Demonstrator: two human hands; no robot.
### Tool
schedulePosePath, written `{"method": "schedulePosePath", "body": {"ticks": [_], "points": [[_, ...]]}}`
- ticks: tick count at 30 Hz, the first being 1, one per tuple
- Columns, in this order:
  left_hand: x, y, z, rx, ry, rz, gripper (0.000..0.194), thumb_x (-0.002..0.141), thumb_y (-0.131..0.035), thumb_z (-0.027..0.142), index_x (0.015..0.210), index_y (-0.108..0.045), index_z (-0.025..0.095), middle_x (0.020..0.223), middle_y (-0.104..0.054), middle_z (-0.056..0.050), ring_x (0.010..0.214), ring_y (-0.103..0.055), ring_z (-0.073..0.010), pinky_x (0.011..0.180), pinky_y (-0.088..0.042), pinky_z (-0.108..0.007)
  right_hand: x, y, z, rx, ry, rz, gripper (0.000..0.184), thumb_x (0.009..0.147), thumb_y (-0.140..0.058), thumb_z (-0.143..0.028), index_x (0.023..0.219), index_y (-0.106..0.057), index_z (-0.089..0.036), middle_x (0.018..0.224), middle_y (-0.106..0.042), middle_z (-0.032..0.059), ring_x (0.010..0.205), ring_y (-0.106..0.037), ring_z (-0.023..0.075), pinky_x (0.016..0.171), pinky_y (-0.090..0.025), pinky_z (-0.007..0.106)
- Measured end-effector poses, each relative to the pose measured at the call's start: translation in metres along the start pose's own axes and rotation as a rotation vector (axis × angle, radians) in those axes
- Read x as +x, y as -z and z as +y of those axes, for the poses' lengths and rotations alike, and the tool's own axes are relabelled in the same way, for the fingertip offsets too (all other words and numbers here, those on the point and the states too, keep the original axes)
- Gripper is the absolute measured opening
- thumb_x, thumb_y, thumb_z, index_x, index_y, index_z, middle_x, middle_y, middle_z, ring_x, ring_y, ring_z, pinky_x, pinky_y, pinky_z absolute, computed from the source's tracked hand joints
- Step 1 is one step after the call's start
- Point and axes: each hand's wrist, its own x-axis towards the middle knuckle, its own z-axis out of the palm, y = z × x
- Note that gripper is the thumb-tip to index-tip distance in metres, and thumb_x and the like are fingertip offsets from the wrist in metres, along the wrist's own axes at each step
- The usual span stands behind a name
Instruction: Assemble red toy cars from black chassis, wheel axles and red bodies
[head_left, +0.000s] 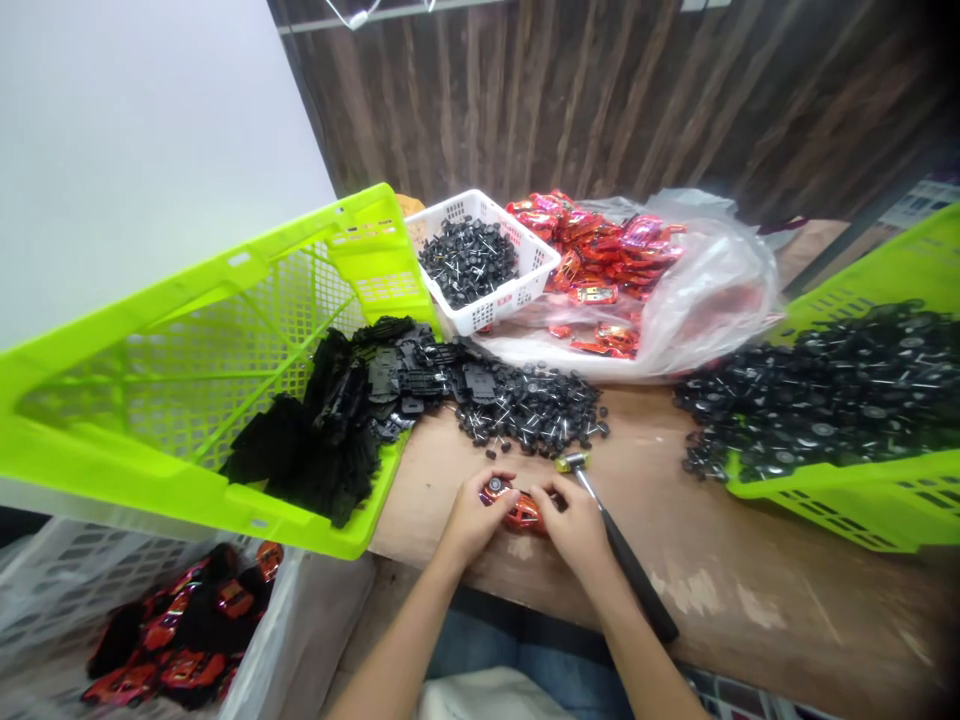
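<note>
Near the front edge of the wooden table, a shiny red toy car [524,513] is held between both hands. My left hand [480,512] is closed on its left end, where a dark wheel [495,485] shows under the fingers. On the other end, my right hand [568,515] pinches the car with thumb and fingers. Beside the right hand lies a hammer [630,570] with a black handle and a yellowish head. Just beyond the hands spreads a pile of black wheels on metal axles [532,410].
A tilted green crate [315,250] holds black plastic car bases [330,420]. Behind are a white basket of wheel axles [517,295] and a clear bag [712,310] of red car bodies [600,245]. More wheels fill the right green crate [832,500]. Red cars [187,670] lie in a lower-left container.
</note>
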Motion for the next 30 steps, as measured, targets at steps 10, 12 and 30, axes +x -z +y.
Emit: {"method": "schedulePosePath", "body": {"ticks": [10, 12, 30], "points": [[0.001, -0.002, 0.0, 0.08, -0.119, 0.002, 0.019, 0.069, -0.068, 0.034, 0.072, -0.063, 0.016, 0.068, -0.056, 0.0, 0.067, -0.051, -0.0142, 0.065, -0.04, -0.024, -0.033, 0.004, 0.0, -0.147, 0.272, 0.014, 0.017, 0.08, -0.05, -0.016, 0.09, -0.064, -0.018, 0.089, -0.069, 0.0072, 0.083, -0.061, 0.0224, 0.085, -0.038, 0.039], [-0.001, -0.001, 0.001, 0.101, -0.123, 0.016, 0.019, 0.07, -0.067, 0.034, 0.072, -0.063, 0.016, 0.07, -0.057, 0.0, 0.07, -0.052, -0.0152, 0.068, -0.041, -0.025, -0.031, 0.004, 0.001, -0.132, 0.258, 0.022, 0.016, 0.079, -0.051, -0.015, 0.087, -0.065, -0.018, 0.086, -0.069, 0.0076, 0.081, -0.06, 0.0229, 0.084, -0.039, 0.039], [-0.005, 0.007, -0.002, 0.192, -0.233, -0.164, 0.024, 0.061, -0.076, 0.018, 0.081, -0.064, 0.017, 0.085, -0.064, -0.003, 0.083, -0.059, -0.0192, 0.077, -0.043, -0.029, -0.034, 0.014, 0.005, -0.26, 0.308, -0.137, 0.011, 0.087, -0.052, -0.024, 0.088, -0.062, -0.019, 0.084, -0.068, 0.0059, 0.081, -0.061, 0.0214, 0.075, -0.041, 0.032]]}}
